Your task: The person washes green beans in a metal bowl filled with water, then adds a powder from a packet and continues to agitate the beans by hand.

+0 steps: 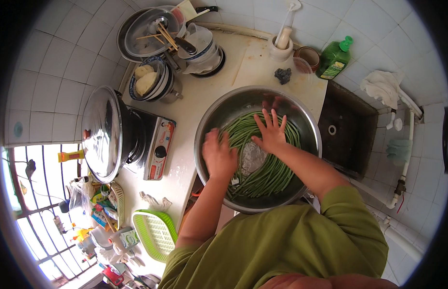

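Note:
A wide stainless steel basin [242, 100] stands before me at the counter's edge. Long green beans [278, 182] lie coiled in a ring inside it. A pale, glassy patch [253, 157] shows in the ring's middle; I cannot tell whether it is water or clear plastic. My right hand [272, 133] rests palm down on the far side of the beans, fingers spread, holding nothing visible. Blurred by motion, my left hand [220, 155] is over the beans at the basin's left, and its fingertips are hard to make out. A small white piece [235, 180] sits among the beans near my left wrist.
Left stands a portable gas stove [160, 150] bearing a lidded wok [104, 133]. Stacked bowls [162, 81] are behind it. A dark sink [348, 119] lies right, near a green detergent bottle [334, 59], steel scourer [282, 76] and mortar [280, 50]. A green-white basket [155, 231] is lower left.

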{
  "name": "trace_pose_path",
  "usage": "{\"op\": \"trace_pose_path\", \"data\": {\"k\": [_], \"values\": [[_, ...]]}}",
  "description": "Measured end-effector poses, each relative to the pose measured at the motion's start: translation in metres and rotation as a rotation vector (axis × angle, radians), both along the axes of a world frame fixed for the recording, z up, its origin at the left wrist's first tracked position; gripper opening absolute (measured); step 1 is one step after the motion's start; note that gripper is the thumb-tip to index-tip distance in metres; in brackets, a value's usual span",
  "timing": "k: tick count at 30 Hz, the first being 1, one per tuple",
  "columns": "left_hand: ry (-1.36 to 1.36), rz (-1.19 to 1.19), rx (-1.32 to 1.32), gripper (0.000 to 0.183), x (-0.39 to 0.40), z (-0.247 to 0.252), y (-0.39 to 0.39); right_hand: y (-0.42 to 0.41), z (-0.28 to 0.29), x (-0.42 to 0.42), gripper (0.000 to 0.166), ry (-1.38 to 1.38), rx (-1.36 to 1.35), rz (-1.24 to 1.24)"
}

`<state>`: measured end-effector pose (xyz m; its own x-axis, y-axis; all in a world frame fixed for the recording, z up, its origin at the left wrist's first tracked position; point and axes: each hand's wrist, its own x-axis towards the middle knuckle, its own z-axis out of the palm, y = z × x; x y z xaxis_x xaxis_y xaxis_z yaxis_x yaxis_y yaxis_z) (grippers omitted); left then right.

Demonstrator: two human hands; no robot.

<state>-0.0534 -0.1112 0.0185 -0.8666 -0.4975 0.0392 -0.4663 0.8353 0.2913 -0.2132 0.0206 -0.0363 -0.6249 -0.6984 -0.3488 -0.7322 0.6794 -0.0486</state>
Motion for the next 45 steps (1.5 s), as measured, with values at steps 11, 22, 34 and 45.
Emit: {"op": "trace_pose_path", "data": {"k": [11,22,34,45], "values": [[0.246,0.672,0.781,0.019,0.087,0.041,0.018,-0.012,-0.007,0.000,0.088,-0.070,-0.056,-0.109],[0.411,0.665,1.007,0.020,0.077,0.061,0.005,0.009,-0.006,-0.018,0.089,0.000,-0.029,0.072],[0.442,0.577,0.959,0.023,0.083,0.051,0.019,0.019,-0.021,-0.025,0.077,0.101,-0.153,0.001],[0.487,0.635,1.023,0.026,0.099,0.034,0.015,0.031,-0.022,0.005,0.076,-0.021,-0.068,0.059]]}}
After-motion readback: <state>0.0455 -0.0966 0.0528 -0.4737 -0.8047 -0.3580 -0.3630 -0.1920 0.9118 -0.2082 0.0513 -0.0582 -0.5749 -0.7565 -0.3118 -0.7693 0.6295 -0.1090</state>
